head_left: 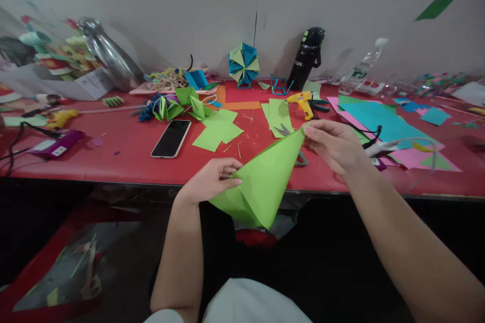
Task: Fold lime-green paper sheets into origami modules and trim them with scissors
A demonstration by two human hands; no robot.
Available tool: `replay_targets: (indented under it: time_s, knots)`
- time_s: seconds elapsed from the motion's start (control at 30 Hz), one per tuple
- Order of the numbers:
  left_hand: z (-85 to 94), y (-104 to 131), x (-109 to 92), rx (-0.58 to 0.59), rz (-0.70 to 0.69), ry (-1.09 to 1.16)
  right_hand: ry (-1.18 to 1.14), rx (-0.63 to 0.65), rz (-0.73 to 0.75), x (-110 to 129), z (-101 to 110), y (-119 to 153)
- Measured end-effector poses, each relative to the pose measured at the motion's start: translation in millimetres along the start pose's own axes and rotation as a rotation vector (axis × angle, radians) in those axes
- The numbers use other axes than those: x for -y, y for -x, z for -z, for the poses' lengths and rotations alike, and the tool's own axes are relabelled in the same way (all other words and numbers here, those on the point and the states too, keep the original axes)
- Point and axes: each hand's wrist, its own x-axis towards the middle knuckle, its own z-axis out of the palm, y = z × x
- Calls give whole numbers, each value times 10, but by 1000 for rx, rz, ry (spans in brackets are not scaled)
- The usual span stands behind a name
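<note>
A large sheet of light green paper (267, 176) is bent over on itself in front of me, at the table's near edge. My left hand (214, 179) pinches its left side between thumb and fingers. At the upper right corner of the paper, my right hand (333, 144) grips the tip between thumb and forefinger. Behind the sheet lies a pair of scissors (282, 130), partly covered by it. Cut green paper pieces (217, 130) rest on the red table (125, 164) just beyond my left hand.
A phone (171, 139) lies left of the green pieces. Farther back stand a blue and green paper wheel (243, 64) and a black bottle (306, 60). A yellow glue gun (301, 103) lies behind the scissors. Coloured sheets (382, 116) spread to the right, near a plastic bottle (364, 68).
</note>
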Motion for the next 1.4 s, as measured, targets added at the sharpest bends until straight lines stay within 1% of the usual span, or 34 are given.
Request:
replay_targets:
  time_s: [0.2,0.37,0.5,0.6,0.73,0.83,1.17,1.4]
  knots:
    - [-7,2,-17,9,-3,16,35,-71,83,-7,-39,-8]
    - [3,2,-32,21,-4,45,62,-72,138,9,-73,14]
    - [19,14,-53,39,-1,62,58,-59,153,10,-78,12]
    - [34,28,-59,56,20,57,43,-54,122,-5,-74,6]
    - [45,38,-31,34,13,9,-5,-72,51,-26,-69,-1]
    - [45,43,-20,13,-1,-26,-7,-70,47,-17,-66,-6]
    - [44,65,-101,-2,5,-22,-16,-55,114,45,-109,31]
    - [65,94,-103,-1,7,-7,-1,-33,215,32,-83,25]
